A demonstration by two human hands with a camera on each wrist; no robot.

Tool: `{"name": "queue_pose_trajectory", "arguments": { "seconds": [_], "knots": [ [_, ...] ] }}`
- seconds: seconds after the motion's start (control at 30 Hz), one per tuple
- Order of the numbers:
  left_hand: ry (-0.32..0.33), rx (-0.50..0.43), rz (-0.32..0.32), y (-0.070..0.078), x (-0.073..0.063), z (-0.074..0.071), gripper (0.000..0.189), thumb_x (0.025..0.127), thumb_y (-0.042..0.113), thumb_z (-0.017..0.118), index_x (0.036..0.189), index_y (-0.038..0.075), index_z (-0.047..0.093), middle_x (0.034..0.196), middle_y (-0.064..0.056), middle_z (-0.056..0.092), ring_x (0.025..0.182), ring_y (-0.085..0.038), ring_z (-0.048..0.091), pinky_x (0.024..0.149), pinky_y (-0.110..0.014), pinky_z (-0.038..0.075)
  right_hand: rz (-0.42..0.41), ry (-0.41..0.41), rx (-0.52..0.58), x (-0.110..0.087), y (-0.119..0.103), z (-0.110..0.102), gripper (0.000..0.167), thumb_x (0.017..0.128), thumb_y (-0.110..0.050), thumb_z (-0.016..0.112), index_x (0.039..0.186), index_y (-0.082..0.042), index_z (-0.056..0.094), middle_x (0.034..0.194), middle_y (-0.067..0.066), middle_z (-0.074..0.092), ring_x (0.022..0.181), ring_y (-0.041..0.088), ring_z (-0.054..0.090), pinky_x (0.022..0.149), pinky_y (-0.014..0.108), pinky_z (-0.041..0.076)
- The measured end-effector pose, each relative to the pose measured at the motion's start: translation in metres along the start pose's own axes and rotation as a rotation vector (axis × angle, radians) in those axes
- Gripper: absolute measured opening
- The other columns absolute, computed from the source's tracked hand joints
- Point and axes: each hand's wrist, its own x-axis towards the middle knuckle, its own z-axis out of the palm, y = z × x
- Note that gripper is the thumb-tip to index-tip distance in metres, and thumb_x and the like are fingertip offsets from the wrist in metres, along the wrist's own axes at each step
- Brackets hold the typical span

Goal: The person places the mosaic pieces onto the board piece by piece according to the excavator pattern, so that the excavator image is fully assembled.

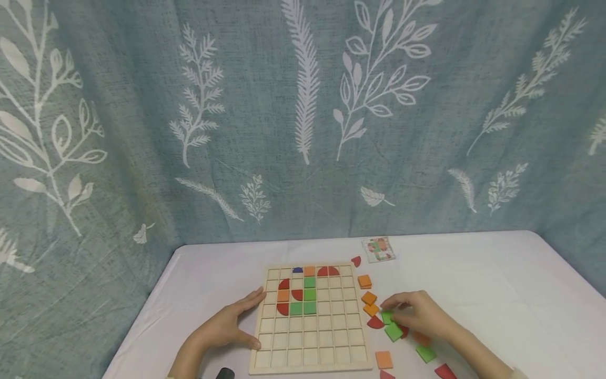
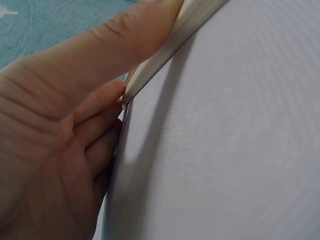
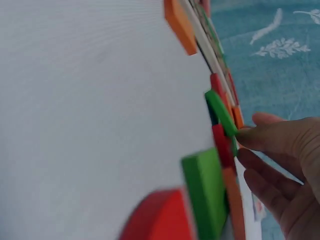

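Note:
My left hand (image 1: 226, 325) rests along the left edge of a wooden grid board (image 1: 307, 368), thumb and fingers spread apart. In the left wrist view the thumb (image 2: 107, 42) lies against the board's side. To the right of the board, my right hand (image 1: 423, 315) pinches a green square tile (image 1: 386, 317) between thumb and fingers, over the loose pieces. Another green tile (image 1: 394, 332) lies tilted just below it. Red, green, orange and blue pieces sit in upper cells of the board, among them a green square (image 1: 310, 308) and a red quarter-round (image 1: 283, 309).
Loose orange tiles (image 1: 364, 281), red quarter-rounds (image 1: 375, 322) and a green square (image 1: 426, 353) lie right of the board. A pattern card (image 1: 379, 249) is at the back. A dark object (image 1: 225, 373) shows at the front edge. A patterned curtain (image 1: 284, 131) hangs behind the white table.

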Motion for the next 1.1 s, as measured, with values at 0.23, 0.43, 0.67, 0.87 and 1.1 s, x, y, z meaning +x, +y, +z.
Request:
{"name": "queue_pose_trajectory", "arguments": {
  "seconds": [0.23, 0.43, 0.67, 0.87, 1.1],
  "knots": [
    [-0.001, -0.023, -0.004, -0.0021, -0.0006, -0.0004, 0.104, 0.055, 0.032, 0.085, 0.142, 0.006, 0.035, 0.151, -0.015, 0.021, 0.137, -0.042, 0.014, 0.107, -0.061, 0.016, -0.004, 0.003, -0.017, -0.0085, 0.0028, 0.0009, 0.015, 0.081, -0.018, 0.069, 0.096, -0.019, 0.071, 0.095, -0.011, 0.069, 0.094, 0.005, 0.062, 0.080, 0.024, 0.052],
    [-0.003, -0.028, -0.001, -0.0025, -0.0011, -0.0002, 0.104, 0.056, 0.032, 0.085, 0.142, 0.005, 0.035, 0.151, -0.015, 0.021, 0.137, -0.042, 0.014, 0.107, -0.061, 0.016, -0.018, 0.022, -0.028, -0.0083, 0.0027, 0.0025, 0.015, 0.081, -0.019, 0.070, 0.096, -0.019, 0.071, 0.097, -0.008, 0.069, 0.091, 0.003, 0.060, 0.077, 0.024, 0.052],
    [-0.008, -0.025, 0.005, -0.0007, -0.0014, 0.0001, 0.104, 0.056, 0.033, 0.085, 0.142, 0.004, 0.034, 0.151, -0.016, 0.021, 0.137, -0.042, 0.014, 0.107, -0.061, 0.016, -0.035, 0.038, -0.088, -0.0069, 0.0017, 0.0048, 0.016, 0.079, -0.016, 0.071, 0.095, -0.018, 0.070, 0.097, -0.006, 0.069, 0.091, 0.006, 0.061, 0.077, 0.026, 0.053],
    [-0.004, -0.016, 0.016, -0.0024, -0.0015, 0.0005, 0.104, 0.056, 0.033, 0.084, 0.142, 0.004, 0.034, 0.151, -0.015, 0.021, 0.137, -0.042, 0.015, 0.106, -0.061, 0.016, -0.043, 0.046, -0.064, -0.0064, 0.0012, 0.0074, 0.018, 0.078, -0.013, 0.072, 0.095, -0.018, 0.069, 0.098, -0.007, 0.068, 0.089, 0.003, 0.058, 0.077, 0.024, 0.052],
    [0.000, -0.018, 0.014, -0.0038, 0.0004, 0.0004, 0.104, 0.055, 0.033, 0.085, 0.142, 0.006, 0.035, 0.151, -0.014, 0.021, 0.138, -0.041, 0.015, 0.107, -0.060, 0.015, -0.025, 0.073, -0.058, -0.0045, 0.0031, 0.0063, 0.020, 0.076, -0.017, 0.075, 0.094, -0.021, 0.068, 0.097, -0.010, 0.066, 0.092, 0.005, 0.059, 0.079, 0.027, 0.052]
  ]
}}
